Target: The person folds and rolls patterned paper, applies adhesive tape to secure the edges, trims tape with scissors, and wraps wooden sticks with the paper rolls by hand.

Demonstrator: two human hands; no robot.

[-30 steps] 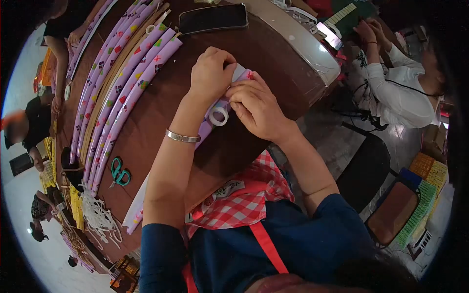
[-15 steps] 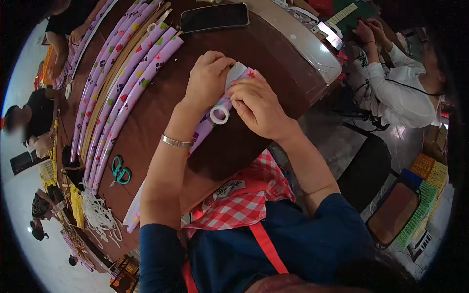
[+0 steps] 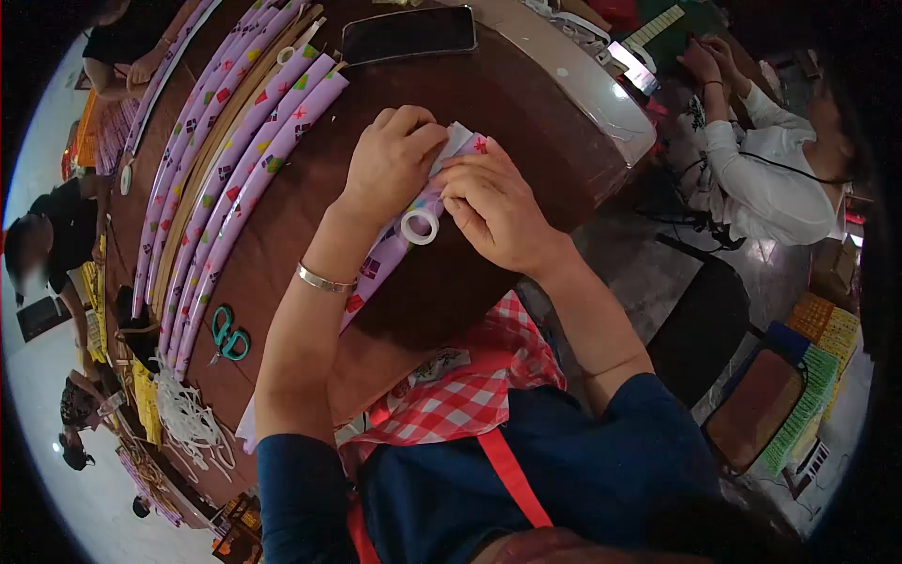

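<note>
A long purple roll of patterned wrapping paper (image 3: 378, 266) lies slanting across the table before me, its lower part passing behind my left forearm. My left hand (image 3: 395, 158) is closed at the roll's upper end, fingertips pinched by a pale white-grey edge (image 3: 455, 141). Curled over the same end from the other side is my right hand (image 3: 495, 199), its thumb and fingers on the paper. A white ring-shaped roll of tape (image 3: 406, 228) rests against the purple paper, just below the right fingers. What lies under my fingertips is hidden.
Several finished-looking purple rolls (image 3: 246, 202) lie at the left, with teal-handled scissors (image 3: 229, 334) and white strips (image 3: 188, 414) near them. A phone (image 3: 410, 36) sits at the far edge. A person in white (image 3: 766, 174) sits at the right; other people work at the left.
My left forearm has swung a little to the left, uncovering more of the purple roll. Both hands stay at its upper end. The tape roll has hardly moved.
</note>
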